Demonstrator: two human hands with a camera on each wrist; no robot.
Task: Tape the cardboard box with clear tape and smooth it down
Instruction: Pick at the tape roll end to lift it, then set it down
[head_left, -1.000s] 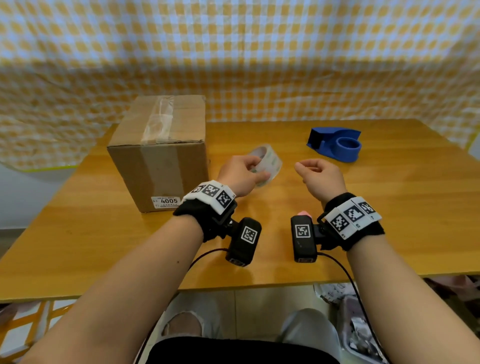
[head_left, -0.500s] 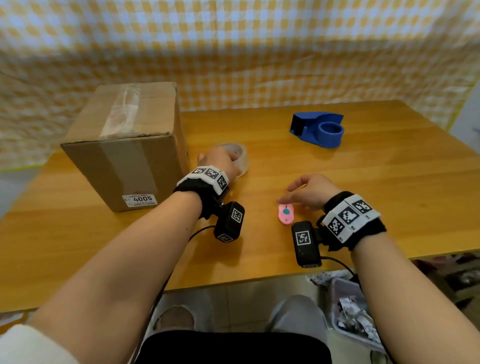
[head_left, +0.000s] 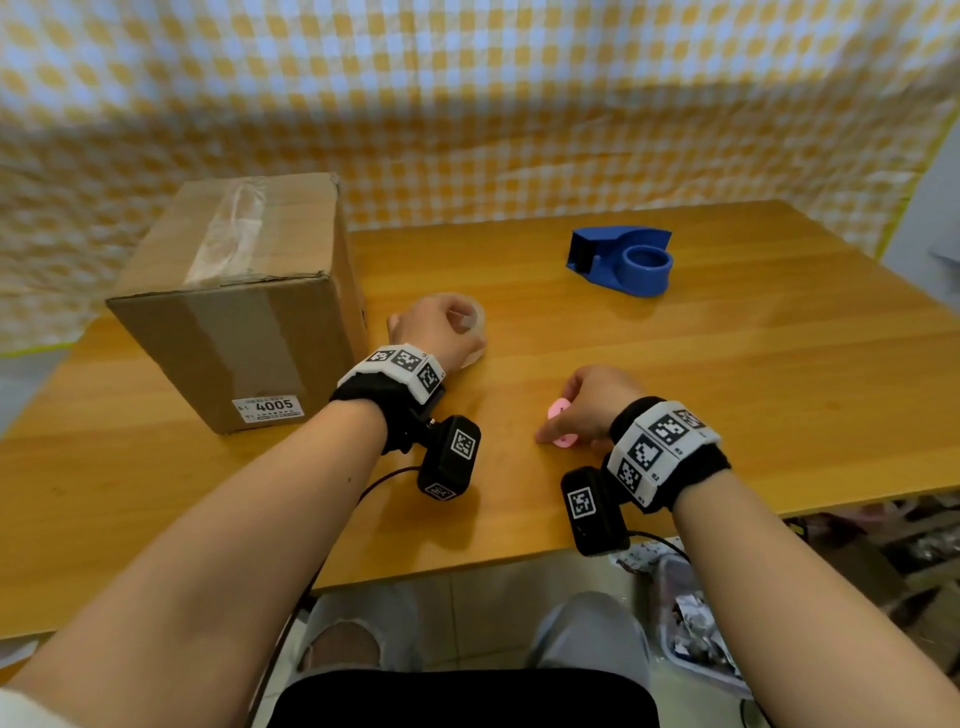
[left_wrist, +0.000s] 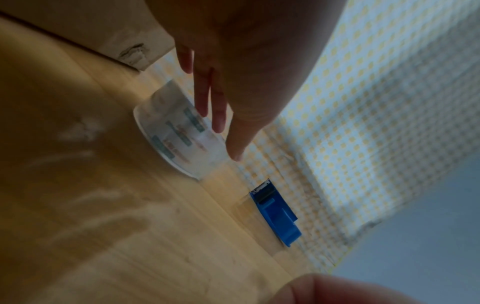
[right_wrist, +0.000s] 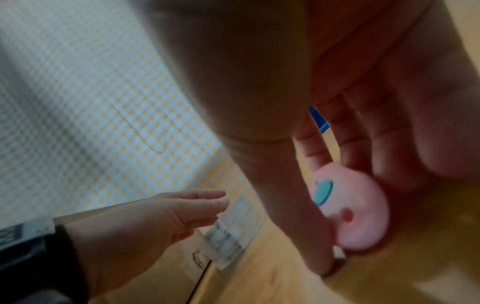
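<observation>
A pink cutter is pinched by the right grip on the wooden table; the left grip is relaxed over the tape roll; checked cloth is hung behind

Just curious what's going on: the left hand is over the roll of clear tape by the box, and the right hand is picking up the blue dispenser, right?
Not quite: the right hand pinches the small pink cutter, as the right wrist view shows. The blue dispenser sits untouched farther back. The left hand is indeed over the tape roll.

Wooden table, light grain, glossy. Yellow-and-white checked cloth hangs behind it across the full width. Pale tiled floor below the near edge. Clutter in a bin lower right. Soft, even light.
</observation>
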